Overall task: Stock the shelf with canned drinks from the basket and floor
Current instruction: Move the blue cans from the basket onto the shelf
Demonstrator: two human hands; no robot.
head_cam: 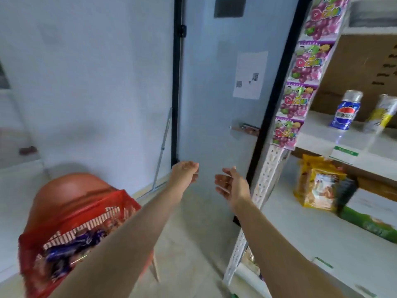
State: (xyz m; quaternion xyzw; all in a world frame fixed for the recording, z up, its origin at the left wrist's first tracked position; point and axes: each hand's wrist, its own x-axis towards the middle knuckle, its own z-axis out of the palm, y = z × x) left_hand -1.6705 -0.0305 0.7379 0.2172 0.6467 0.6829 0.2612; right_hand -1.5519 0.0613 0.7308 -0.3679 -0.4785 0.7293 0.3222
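Both hands hanging empty mid-air, fingers loose: left hand (186, 171), right hand (231, 184). Red basket (71, 229) sitting near left; blue can (346, 111) and yellow can (381, 114) standing on shelf (322, 136) far right.

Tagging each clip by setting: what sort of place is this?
Probably a small shop: a white shelf holds drink cans, candy packets hang on its upright, and a red basket sits at left.

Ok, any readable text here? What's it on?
"Q": big letter on each hanging candy packet; rest blurred.
Wording on the blue can: blurred, only a round logo shows.
Print on the yellow can, wall paper, shelf tag, snack bag: too blurred to read.
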